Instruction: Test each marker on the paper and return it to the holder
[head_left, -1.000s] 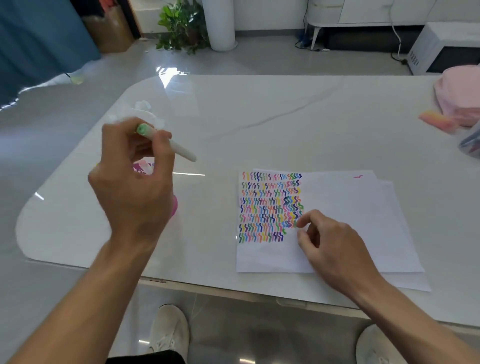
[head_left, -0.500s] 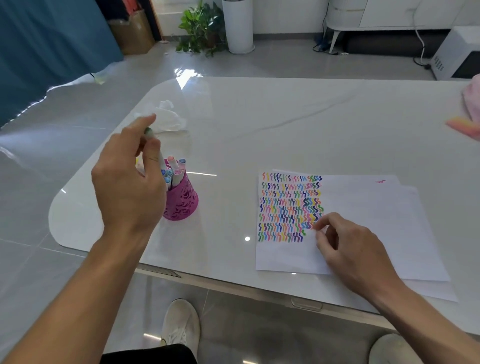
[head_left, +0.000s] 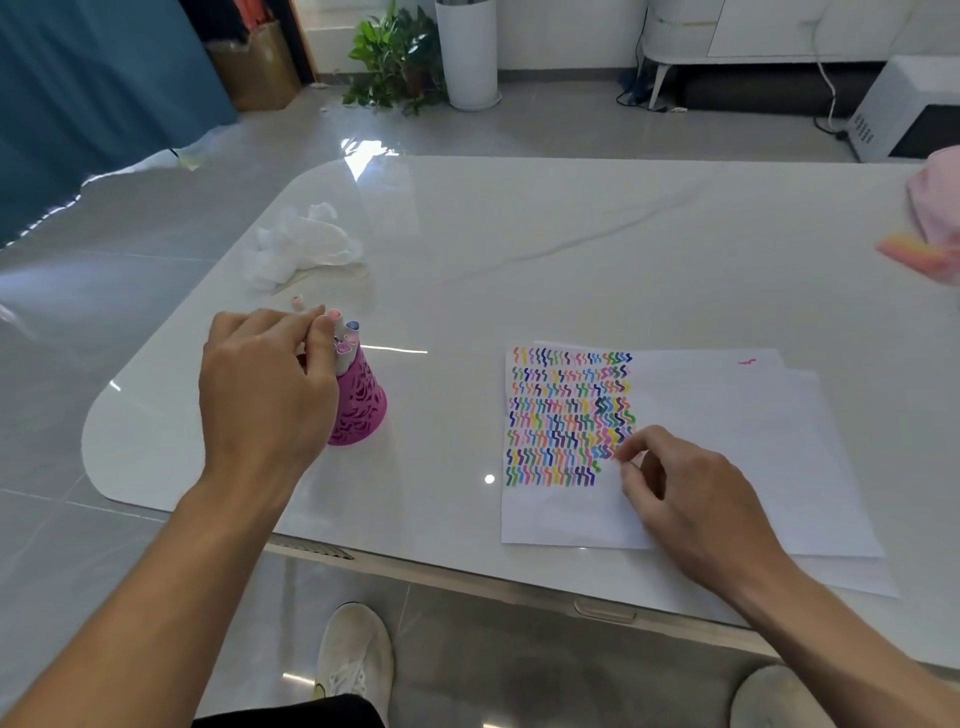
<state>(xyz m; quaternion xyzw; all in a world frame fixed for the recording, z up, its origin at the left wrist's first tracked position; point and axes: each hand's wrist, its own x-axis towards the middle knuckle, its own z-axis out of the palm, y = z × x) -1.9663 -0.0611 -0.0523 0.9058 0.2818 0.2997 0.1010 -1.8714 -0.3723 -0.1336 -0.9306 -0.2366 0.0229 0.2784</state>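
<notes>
A pink cut-out holder stands on the white table's left side, with several capped markers sticking out of its top. My left hand is over and in front of the holder, its fingers curled round a marker at the holder's mouth; the hand hides that marker's body. To the right lies the white paper, its left part filled with rows of coloured squiggles. My right hand rests on the paper beside the squiggles, fingers loosely bent, fingertips touching the sheet, holding nothing.
Crumpled white tissue lies behind the holder. A pink cloth item and an orange-pink object sit at the table's far right. The table's front edge runs just below my hands. A second sheet lies under the paper.
My left hand has come down from above the holder to its mouth with the green-capped marker, which is now hidden. My right hand has stayed on the paper.
</notes>
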